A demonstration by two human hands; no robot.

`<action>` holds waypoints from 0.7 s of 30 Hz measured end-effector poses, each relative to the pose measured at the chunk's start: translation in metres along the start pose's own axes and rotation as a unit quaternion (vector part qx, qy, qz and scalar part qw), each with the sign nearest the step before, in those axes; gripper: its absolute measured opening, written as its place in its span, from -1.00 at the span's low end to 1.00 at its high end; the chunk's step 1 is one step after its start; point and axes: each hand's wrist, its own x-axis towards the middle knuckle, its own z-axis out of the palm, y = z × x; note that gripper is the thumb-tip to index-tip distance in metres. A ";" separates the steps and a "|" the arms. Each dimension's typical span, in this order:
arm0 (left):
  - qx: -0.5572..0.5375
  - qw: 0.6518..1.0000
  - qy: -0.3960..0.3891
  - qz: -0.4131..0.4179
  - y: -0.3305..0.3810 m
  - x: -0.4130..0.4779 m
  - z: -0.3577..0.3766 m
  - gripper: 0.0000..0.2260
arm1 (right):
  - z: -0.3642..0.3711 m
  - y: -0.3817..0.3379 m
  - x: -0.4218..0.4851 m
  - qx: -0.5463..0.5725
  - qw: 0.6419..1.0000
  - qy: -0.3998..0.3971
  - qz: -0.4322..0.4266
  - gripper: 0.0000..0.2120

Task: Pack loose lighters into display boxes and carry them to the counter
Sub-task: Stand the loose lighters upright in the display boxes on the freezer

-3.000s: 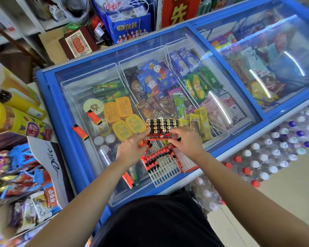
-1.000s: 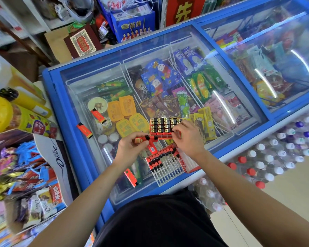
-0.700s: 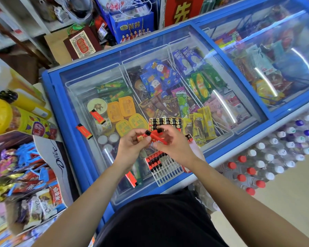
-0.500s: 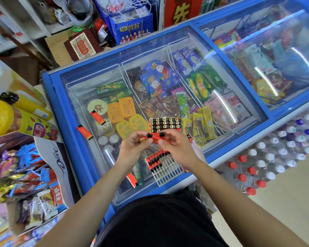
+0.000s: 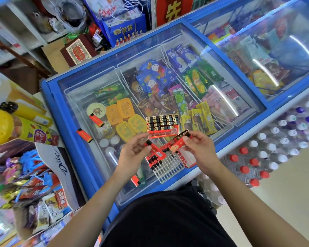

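A display box (image 5: 161,124) nearly full of upright red lighters with black tops sits on the freezer's glass lid. Nearer me lies a white slotted tray (image 5: 165,165) with a few lighters at its left end. My left hand (image 5: 135,155) pinches one red lighter (image 5: 154,148) above that tray. My right hand (image 5: 199,148) holds another red lighter (image 5: 178,141) tilted between thumb and fingers. Loose red lighters lie on the lid, one (image 5: 96,120) at the left, one (image 5: 84,135) on the blue frame, one (image 5: 135,180) below my left wrist.
The blue-framed chest freezer (image 5: 57,111) holds ice creams under sliding glass. Snack displays and a yellow bottle (image 5: 0,127) crowd the left side. Shrink-wrapped bottled water (image 5: 268,150) is stacked on the floor at the right. Boxes and shelves stand behind the freezer.
Both hands left the full display box. They came together over the slotted tray with lighters between them, then drew apart, each now holding one lighter.
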 end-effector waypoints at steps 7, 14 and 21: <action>0.216 0.968 -0.056 0.118 -0.008 -0.012 0.014 -0.71 | -0.012 0.015 -0.029 -0.135 0.988 0.042 -0.054 -0.92; 0.422 0.872 -0.081 0.236 -0.026 0.003 0.017 -0.79 | -0.025 0.036 -0.038 -0.201 0.979 0.007 -0.013 -0.94; 0.498 0.831 -0.095 0.231 -0.036 0.009 0.024 -0.82 | -0.038 0.051 -0.041 -0.292 0.956 -0.025 -0.020 -0.94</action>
